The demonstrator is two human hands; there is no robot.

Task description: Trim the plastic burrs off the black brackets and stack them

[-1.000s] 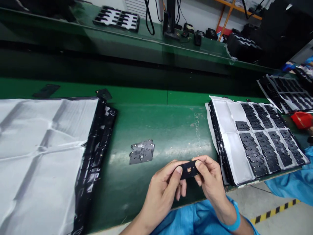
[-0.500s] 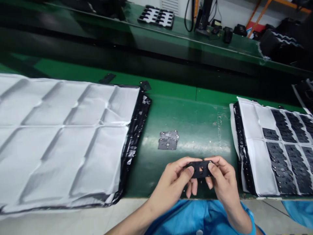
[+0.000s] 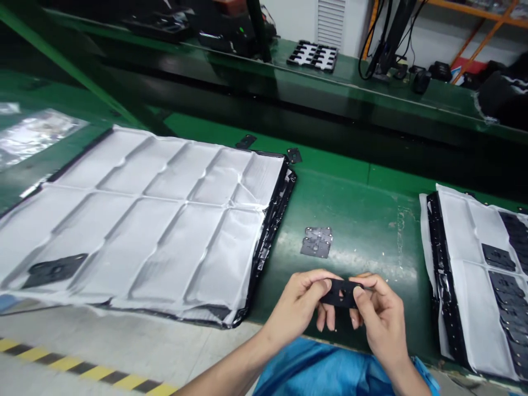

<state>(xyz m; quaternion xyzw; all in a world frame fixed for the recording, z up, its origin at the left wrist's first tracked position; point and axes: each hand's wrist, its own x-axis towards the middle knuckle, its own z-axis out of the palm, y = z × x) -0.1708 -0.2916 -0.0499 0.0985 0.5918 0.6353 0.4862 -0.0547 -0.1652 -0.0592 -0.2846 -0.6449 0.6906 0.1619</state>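
Between my two hands is a flat black plate (image 3: 340, 293) with a small cut-out in its middle, held above the green bench near its front edge. My left hand (image 3: 307, 297) pinches the plate's left end, thumb on top. At the other end, my right hand (image 3: 377, 302) grips it between thumb and fingers. A few similar dark plates (image 3: 317, 242) lie overlapping on the bench just beyond my hands. To the right, a white-lined tray (image 3: 456, 236) holds rows of black plates (image 3: 513, 308), with one plate (image 3: 498, 257) lying by itself in a compartment.
A large stack of white-lined trays (image 3: 165, 220) covers the left side, with black plates (image 3: 58, 269) in its near-left compartment. Two loose plates (image 3: 294, 155) lie behind it. Clear plastic bags (image 3: 37, 135) sit far left. A raised shelf (image 3: 350, 82) runs along the back.
My view has swung left, so the benchtop items appear further right and more of the left tray shows. Both hands keep their hold on the black plate.
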